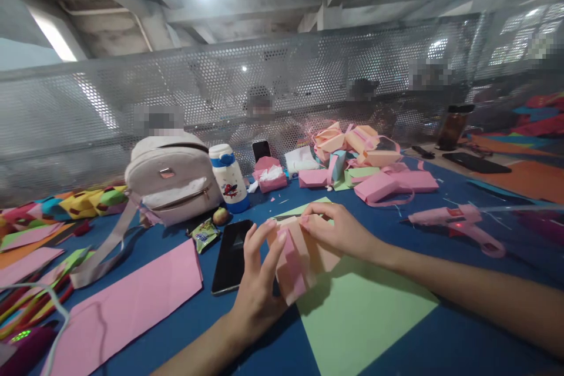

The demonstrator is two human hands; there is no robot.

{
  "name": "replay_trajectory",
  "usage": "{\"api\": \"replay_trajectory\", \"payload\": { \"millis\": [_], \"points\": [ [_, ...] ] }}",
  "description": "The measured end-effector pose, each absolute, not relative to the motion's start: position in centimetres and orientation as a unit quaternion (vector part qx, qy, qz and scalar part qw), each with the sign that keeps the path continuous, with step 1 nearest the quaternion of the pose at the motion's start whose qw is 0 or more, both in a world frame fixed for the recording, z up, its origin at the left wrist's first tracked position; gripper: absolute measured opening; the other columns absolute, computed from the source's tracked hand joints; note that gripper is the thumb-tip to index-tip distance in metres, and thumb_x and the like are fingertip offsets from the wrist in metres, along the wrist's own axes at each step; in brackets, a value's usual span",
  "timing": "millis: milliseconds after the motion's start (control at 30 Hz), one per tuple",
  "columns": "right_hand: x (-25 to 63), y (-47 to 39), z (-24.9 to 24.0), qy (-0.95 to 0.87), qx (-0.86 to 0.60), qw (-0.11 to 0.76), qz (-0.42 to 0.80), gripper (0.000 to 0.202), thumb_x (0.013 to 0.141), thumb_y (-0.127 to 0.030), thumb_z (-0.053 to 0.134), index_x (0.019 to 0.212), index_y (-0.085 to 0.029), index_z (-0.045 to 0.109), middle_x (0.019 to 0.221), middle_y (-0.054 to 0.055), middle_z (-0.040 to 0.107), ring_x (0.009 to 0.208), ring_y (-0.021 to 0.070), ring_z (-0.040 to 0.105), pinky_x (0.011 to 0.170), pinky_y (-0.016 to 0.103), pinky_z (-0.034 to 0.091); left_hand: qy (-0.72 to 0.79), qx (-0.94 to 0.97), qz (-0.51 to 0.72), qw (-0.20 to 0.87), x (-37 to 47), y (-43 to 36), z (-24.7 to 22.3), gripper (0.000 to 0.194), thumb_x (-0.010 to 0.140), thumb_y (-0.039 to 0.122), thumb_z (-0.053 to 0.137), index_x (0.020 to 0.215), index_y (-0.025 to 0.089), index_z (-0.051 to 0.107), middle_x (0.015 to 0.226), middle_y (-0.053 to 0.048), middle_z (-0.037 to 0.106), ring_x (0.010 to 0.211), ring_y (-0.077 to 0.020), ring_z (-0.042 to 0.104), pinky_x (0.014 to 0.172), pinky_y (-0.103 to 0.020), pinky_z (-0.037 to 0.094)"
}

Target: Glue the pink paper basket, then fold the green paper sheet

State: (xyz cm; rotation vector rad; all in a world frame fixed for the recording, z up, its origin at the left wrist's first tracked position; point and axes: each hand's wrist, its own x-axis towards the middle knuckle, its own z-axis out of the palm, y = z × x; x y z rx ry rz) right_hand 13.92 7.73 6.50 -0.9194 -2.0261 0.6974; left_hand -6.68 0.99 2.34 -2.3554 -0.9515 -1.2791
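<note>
A small folded paper piece (311, 255), peach with a pink strip (294, 263), is between my hands at the middle of the table. My left hand (259, 270) grips its left side, fingers bent over the upper left edge. At its upper edge, my right hand (332, 226) presses with the fingertips. Beneath the right forearm lies a green paper sheet (370, 311). A black phone (230, 255) rests just left of my left hand.
A pink paper stack (136, 299) lies at the left. Farther back stand a white backpack (174, 179), a bottle (229, 179) and folded paper pieces (379, 185). A pink glue gun (458, 223) lies at the right. A perforated metal screen (211, 82) crosses behind.
</note>
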Motion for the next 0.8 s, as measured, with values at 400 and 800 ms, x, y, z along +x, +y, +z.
{"api": "replay_trajectory", "payload": {
  "millis": [400, 800],
  "points": [
    [13.61, 8.10, 5.99, -0.774, -0.325, 0.424, 0.341, 0.027, 0.089, -0.041, 0.057, 0.074, -0.019, 0.057, 0.074, 0.000, 0.059, 0.072, 0.0174, 0.053, 0.065, 0.028, 0.039, -0.332, -0.824, -0.436, 0.139, -6.79, 1.00, 2.16, 0.084, 0.091, 0.022, 0.065, 0.157, 0.024, 0.014, 0.149, -0.019, 0.029, 0.145, -0.0322, 0.027, 0.117, -0.059, 0.024],
    [13.54, 7.82, 6.04, -0.770, -0.337, 0.415, 0.347, 0.017, 0.087, -0.034, 0.056, 0.077, -0.020, 0.056, 0.078, 0.000, 0.060, 0.079, 0.0189, 0.056, 0.073, 0.029, 0.042, -0.338, -0.825, -0.433, 0.132, -6.68, 0.96, 2.28, 0.089, 0.087, 0.018, 0.068, 0.157, 0.027, 0.014, 0.148, -0.021, 0.032, 0.142, -0.0359, 0.032, 0.113, -0.063, 0.028]
  ]
}}
